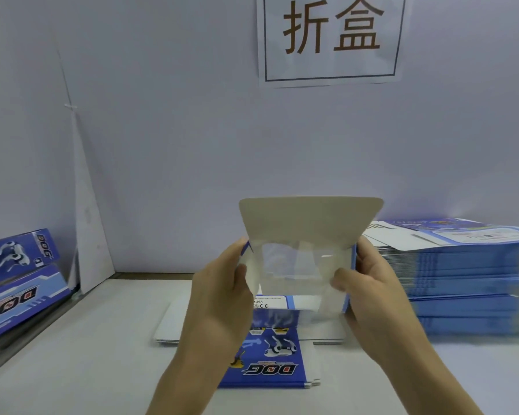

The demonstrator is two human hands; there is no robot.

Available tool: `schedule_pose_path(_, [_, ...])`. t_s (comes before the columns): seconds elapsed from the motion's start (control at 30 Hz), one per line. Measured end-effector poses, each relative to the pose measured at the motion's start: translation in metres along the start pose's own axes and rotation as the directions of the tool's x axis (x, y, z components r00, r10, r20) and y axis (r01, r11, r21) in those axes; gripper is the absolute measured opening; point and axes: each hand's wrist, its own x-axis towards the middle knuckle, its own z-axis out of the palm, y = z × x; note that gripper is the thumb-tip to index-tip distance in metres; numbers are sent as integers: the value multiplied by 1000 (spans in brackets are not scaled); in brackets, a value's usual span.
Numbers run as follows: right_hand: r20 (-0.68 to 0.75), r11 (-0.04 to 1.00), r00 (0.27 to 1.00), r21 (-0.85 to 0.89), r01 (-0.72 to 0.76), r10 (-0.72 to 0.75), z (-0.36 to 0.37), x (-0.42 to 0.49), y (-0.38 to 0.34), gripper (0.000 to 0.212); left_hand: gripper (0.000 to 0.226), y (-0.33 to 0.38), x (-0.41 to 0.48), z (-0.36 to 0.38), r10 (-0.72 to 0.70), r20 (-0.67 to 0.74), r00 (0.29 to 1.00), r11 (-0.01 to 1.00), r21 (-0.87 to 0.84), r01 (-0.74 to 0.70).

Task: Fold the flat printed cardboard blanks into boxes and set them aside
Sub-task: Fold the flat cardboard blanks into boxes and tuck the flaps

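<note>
I hold a half-formed blue printed box [300, 235] upright above the table, its grey-white top flap standing up and a clear window facing me. My left hand [222, 283] grips its left side with the thumb on the inner face. My right hand [369, 283] grips the right side, thumb pressed on the window film. Under the box a flat blue blank [270, 363] printed "DOG" lies on the white table [87, 354]. A tall stack of flat blanks [462, 277] sits at the right.
Finished blue "DOG" boxes [18, 271] lean at the far left past the table's edge. A white board [174, 319] lies flat under the blank. A white wall with a paper sign [331, 37] closes the back; a folded white card [84, 223] leans in the corner.
</note>
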Motion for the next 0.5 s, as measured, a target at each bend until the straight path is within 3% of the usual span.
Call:
schedule_pose_path(0.1, [-67, 1000, 998, 25, 13, -11, 3, 0, 4, 79, 38, 4, -6, 3, 99, -108, 989, 995, 27, -97])
schedule_pose_path(0.17, [-136, 996, 990, 84, -16, 28, 3, -1, 5, 70, 24, 6, -7, 5, 115, -144, 983, 986, -107, -131])
schedule_pose_path(0.2, [-168, 989, 983, 137, -48, 71, 1, 1, 5, 60, 21, 6, -7, 5, 84, -125, 989, 961, -252, -114])
schedule_pose_path(0.27, [-207, 963, 965, 247, -105, 158, -5, 4, 3, 34, 42, 6, -7, 4, 35, -28, 999, 857, -514, -44])
schedule_pose_path(0.3, [-232, 953, 953, 273, -130, 196, -7, 5, 1, 24, 57, 6, -8, 3, 55, -1, 998, 842, -537, -47])
schedule_pose_path(0.43, [-337, 959, 911, 231, -165, 237, -9, 2, -3, 16, 109, 9, -13, 1, 278, 63, 958, 882, -412, -229])
schedule_pose_path(0.5, [-348, 963, 911, 225, -150, 224, -6, -2, -8, 15, 122, 7, -12, 1, 376, 36, 926, 896, -271, -353])
